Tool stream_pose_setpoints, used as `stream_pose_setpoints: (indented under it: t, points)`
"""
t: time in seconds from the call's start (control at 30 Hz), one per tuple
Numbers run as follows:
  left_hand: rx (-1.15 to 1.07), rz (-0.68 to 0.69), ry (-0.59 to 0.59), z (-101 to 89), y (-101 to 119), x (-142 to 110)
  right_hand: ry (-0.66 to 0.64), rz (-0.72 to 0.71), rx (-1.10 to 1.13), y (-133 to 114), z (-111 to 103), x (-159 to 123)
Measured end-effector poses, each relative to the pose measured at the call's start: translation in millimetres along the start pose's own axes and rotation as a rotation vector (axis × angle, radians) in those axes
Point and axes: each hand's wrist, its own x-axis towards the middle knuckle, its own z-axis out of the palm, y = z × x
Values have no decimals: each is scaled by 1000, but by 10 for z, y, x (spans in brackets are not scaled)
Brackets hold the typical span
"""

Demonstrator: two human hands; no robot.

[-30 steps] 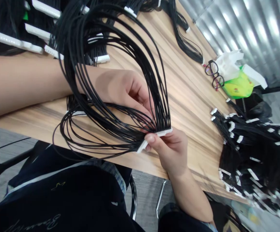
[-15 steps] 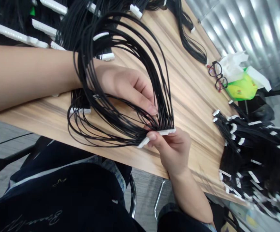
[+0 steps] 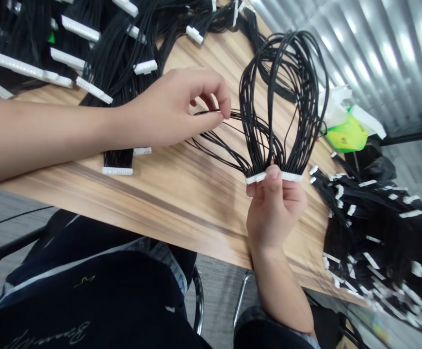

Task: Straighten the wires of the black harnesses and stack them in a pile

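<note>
My right hand (image 3: 274, 206) pinches the white connectors (image 3: 291, 177) of a black wire harness (image 3: 251, 111), its thumb lying across the front where they meet. From these connectors the wires rise in tall, rounded loops above the fingers. A smaller set of black wires (image 3: 220, 140) curves out to the left. At this smaller loop, my left hand (image 3: 196, 104) is closed, thumb and forefinger together on the thin wires. How many strands it grips is hidden behind the fingers.
Black harnesses with white connectors (image 3: 29, 69) cover the table's far left. A large pile of them (image 3: 385, 232) lies at the right. A green and white bag (image 3: 347, 132) sits by the corrugated metal wall (image 3: 378, 58). The wooden table's (image 3: 182, 208) front edge runs above my lap.
My right hand has turned upright and moved right, bringing the connectors nearly level. The large loops have swung from around my left forearm to above my right hand. My left hand now pinches wires.
</note>
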Motion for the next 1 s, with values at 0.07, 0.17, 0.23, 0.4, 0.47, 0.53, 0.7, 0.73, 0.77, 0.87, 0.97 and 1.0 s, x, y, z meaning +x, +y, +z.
stream_pose_setpoints:
  t: [0.07,0.17,0.23,0.4,0.47,0.53,0.7,0.73,0.77,0.87,0.97,1.0]
  points:
    - [146,163,-1,-21,-16,-22,6,-16,-19,6,3,6]
    - [337,395,13,-48,-31,-51,11,-4,-34,16,13,9]
    - [429,504,44,-62,-31,-72,13,7,-47,28,20,8]
    - [540,736,29,-81,6,-125,2,13,-57,68,33,-2]
    - [564,754,17,-76,44,-140,-8,4,-30,84,43,-4]
    - [589,696,-22,-64,89,-142,-13,-4,-23,99,55,-5]
    - [593,525,-143,-37,163,-107,-13,-9,-66,119,80,-5]
    - [601,517,-137,-36,169,-101,-15,-5,-75,120,82,-5]
    - [609,521,-130,-37,174,-97,-20,2,-87,121,84,-7]
    - [596,486,-171,-46,197,-87,-46,40,-107,128,82,-13]
    - [570,452,-218,-51,217,-81,-65,83,-84,145,72,-19]
    - [573,449,-220,-51,219,-82,-68,95,-73,151,68,-21]
